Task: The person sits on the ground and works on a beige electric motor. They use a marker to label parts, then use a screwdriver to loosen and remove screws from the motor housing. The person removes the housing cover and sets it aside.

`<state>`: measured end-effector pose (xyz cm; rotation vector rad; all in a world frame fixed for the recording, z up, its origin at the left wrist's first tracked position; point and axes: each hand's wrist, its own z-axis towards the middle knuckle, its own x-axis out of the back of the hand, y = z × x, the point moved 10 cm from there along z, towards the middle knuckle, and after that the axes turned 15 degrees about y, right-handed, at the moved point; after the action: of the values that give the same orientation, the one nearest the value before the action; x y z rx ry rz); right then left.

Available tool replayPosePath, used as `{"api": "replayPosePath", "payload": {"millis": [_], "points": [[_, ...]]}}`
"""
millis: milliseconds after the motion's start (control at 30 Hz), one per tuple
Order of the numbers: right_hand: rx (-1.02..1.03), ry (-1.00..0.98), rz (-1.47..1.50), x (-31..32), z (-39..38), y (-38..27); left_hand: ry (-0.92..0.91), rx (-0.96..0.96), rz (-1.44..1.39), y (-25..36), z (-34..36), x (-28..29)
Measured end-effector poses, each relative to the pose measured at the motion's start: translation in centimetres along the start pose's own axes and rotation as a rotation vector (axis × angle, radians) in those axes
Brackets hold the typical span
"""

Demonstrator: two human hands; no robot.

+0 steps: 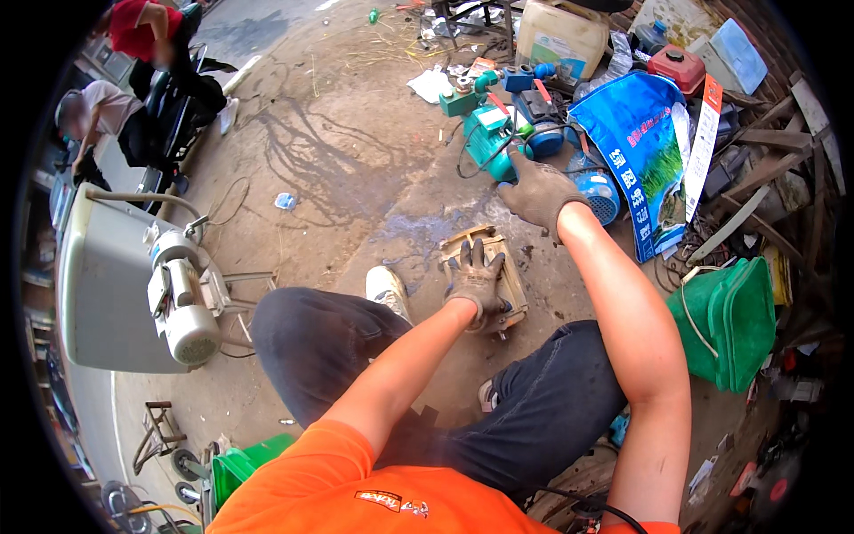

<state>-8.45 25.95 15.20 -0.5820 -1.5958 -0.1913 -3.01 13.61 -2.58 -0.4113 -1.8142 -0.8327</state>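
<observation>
My left hand (478,283), in a worn brown work glove with dark fingertips, lies with fingers spread on top of a tan, box-like wooden-looking piece (509,278) on the ground between my feet. The glove hides much of that piece, so I cannot tell its exact kind. My right hand (543,194), gloved alike, is raised with fingers apart and nothing visible in it. It is nearest a green water pump (487,141) and a blue motor (598,193). Another blue pump (544,133) stands just beyond, with black cables around these machines.
A blue printed sack (633,142), a plastic jerrycan (559,40) and a red fuel tank (678,68) are at the far right. Close on the right is a green bucket (728,325). Leftward stands a machine with a grey motor (191,311); two people (120,116) are beyond.
</observation>
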Motion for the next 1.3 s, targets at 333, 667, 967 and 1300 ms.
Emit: {"api": "replayPosePath", "payload": {"millis": [333, 667, 967, 1300], "points": [[-0.022, -0.028, 0.019, -0.7, 0.7, 0.0, 0.056, -0.011, 0.010, -0.9, 0.8, -2.5], [-0.007, 0.049, 0.079, -0.2, 1.4, -0.5, 0.045, 0.005, -0.103, -0.4, 0.7, -1.2], [-0.270, 0.286, 0.139, 2.6, 3.2, 6.1, 0.056, -0.019, -0.104, -0.3, 0.6, -0.9], [-0.421, 0.211, 0.105, 1.3, -0.5, 15.2, 0.006, 0.002, -0.083, 0.6, 0.3, -0.3]]}}
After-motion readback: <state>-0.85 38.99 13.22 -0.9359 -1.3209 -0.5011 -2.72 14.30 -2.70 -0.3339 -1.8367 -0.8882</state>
